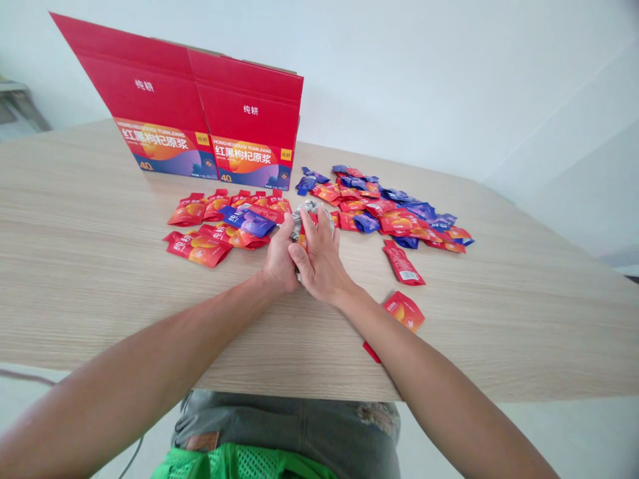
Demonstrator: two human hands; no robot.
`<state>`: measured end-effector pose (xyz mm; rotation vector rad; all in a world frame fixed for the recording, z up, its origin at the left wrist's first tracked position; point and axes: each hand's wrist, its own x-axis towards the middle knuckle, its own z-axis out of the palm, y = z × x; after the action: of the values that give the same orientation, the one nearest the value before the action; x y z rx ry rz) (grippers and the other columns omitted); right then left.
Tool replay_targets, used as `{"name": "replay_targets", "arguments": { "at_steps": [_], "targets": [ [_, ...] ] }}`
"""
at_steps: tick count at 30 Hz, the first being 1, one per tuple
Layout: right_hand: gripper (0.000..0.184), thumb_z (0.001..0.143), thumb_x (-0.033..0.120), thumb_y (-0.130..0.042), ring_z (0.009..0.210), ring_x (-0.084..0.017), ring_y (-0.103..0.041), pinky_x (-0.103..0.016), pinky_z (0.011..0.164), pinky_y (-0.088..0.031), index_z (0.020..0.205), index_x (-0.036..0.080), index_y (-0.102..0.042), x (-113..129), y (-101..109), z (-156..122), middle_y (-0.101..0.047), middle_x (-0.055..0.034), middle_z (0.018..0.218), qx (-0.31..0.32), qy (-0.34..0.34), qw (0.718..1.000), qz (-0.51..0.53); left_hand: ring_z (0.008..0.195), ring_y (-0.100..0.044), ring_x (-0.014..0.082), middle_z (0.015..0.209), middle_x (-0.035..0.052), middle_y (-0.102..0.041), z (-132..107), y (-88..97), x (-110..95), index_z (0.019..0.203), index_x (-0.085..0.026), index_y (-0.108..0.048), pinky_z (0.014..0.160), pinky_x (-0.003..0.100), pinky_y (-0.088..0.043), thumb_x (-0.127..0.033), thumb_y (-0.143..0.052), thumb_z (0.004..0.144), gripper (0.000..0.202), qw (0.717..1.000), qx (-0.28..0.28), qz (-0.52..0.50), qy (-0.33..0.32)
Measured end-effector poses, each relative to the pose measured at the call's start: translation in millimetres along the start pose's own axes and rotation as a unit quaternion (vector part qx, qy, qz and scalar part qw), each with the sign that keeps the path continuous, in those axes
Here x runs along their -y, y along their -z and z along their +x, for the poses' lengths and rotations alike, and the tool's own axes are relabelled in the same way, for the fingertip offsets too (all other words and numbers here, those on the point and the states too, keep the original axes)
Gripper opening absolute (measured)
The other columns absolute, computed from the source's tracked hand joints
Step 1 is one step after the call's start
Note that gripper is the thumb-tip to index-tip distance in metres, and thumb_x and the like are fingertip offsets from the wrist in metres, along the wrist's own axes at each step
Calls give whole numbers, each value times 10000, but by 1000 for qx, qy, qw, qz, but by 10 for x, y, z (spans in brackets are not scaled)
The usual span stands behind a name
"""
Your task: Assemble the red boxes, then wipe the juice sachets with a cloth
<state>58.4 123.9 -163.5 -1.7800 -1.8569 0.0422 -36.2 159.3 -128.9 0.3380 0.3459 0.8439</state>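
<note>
My left hand (282, 258) and my right hand (322, 261) are closed together over the middle of the table, palms facing. Between them is a crumpled white cloth (296, 223) with dark markings, and a red-orange drink pouch (302, 239) shows in the gap between the fingers. Most of the pouch is hidden by the hands. Just left of them lies a group of red pouches (200, 249), with a blue-purple pouch (248, 221) on top. Beyond my right hand spreads a loose pile of red and blue pouches (402, 221).
Two open red cartons (162, 143) (252, 156) stand side by side at the back left, flaps raised. A red pouch (403, 263) and another red pouch (405, 311) lie apart, the nearer partly under my right forearm. The wooden table's (524, 319) front edge is close to my body.
</note>
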Motion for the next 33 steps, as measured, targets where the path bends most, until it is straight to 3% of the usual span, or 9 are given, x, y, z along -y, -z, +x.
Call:
{"name": "replay_targets", "arguments": {
  "at_steps": [6,11,16,20,23,27,30,33],
  "targets": [
    [837,1176,614,-316,1823,-386,-63,-713,1422,-175,1863,178,-121,-89,74,73,-153,-221,1940,-32,-48,998,-6,1482,-698,362,1401,122,-838,-39,-70,75,1583,-220,-701,1300,540,-501,-569,-356,1194,626,999,0,11,46],
    [939,1143,737,-356,1820,-405,-77,-724,1430,-151,1864,192,-102,-123,58,58,-195,-227,1926,-46,-34,998,26,1435,-731,368,1367,123,-850,-82,-75,95,1565,-219,-712,1244,544,-561,-579,-378,1190,618,998,15,20,55],
    [1084,1093,766,-540,1810,-459,-84,-778,1408,-162,1844,105,-124,25,-39,-52,-176,-314,1907,-28,18,999,21,1405,-748,340,1218,124,-872,14,91,93,1281,-228,-820,1194,517,-600,-583,-399,1197,558,999,24,35,-18],
    [1154,1023,835,-628,1811,-454,-82,-758,1406,-225,1834,125,-215,110,-27,-95,-176,-298,1913,-11,58,997,51,1364,-767,310,952,71,-841,129,186,69,953,-231,-782,1186,428,-594,-524,-489,1192,478,993,-17,25,-116],
    [1006,1058,810,-598,1797,-413,-206,-696,1411,-293,1782,151,-367,86,48,-76,-275,-274,1892,-25,58,995,82,1323,-780,305,946,81,-836,87,129,4,955,-222,-765,1144,416,-616,-525,-431,1206,516,997,-24,50,-60],
    [707,1116,706,-555,1695,-351,-460,-626,1360,-434,1618,208,-571,48,121,-56,-518,-231,1777,-88,38,988,119,1267,-805,327,1020,114,-860,-50,-24,-60,1059,-208,-796,1079,440,-653,-559,-387,1202,558,998,-39,53,4],
    [523,1128,517,-561,1595,-336,-596,-583,1292,-533,1535,196,-634,87,125,-77,-657,-218,1659,-119,43,984,127,1242,-819,327,1022,119,-865,-88,-102,-68,1086,-199,-794,1073,443,-660,-549,-363,1207,569,997,-72,40,10],
    [446,1081,275,-532,1539,-297,-662,-536,1266,-570,1489,203,-696,127,142,-94,-716,-173,1608,-110,60,984,124,1211,-828,315,995,109,-865,-59,-116,-88,1044,-200,-772,1097,451,-653,-549,-360,1209,565,994,-101,37,1]
  ]
}}
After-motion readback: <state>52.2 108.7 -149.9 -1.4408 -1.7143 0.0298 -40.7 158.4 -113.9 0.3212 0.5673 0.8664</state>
